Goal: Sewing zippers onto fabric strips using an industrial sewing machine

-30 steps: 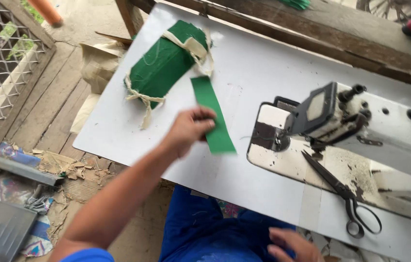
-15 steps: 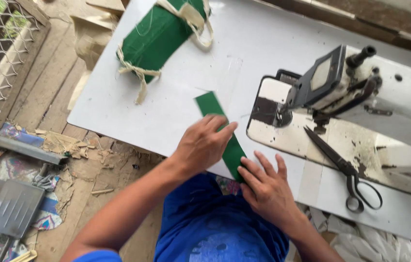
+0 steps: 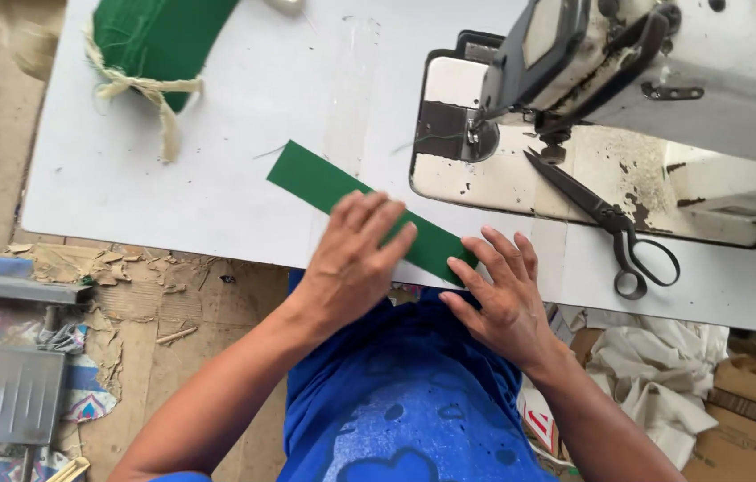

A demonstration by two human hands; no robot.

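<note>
A long green fabric strip (image 3: 315,177) lies slantwise on the white table (image 3: 217,187) near its front edge. My left hand (image 3: 353,254) rests flat on the strip's middle, fingers spread. My right hand (image 3: 500,295) presses the strip's right end at the table edge, fingers also spread. Just beyond the strip stands a white sewing machine (image 3: 654,80) with its needle plate (image 3: 449,129) close to the fabric. Both hands lie on the cloth without gripping it.
Black scissors (image 3: 614,228) lie on the machine bed to the right. A tied bundle of green fabric (image 3: 150,40) sits at the table's far left. Scraps, cardboard and white cloth (image 3: 663,375) litter the floor below.
The strip has slid toward the table's front edge and turned more slantwise. My right hand came up onto its end, and the view moved closer to the machine.
</note>
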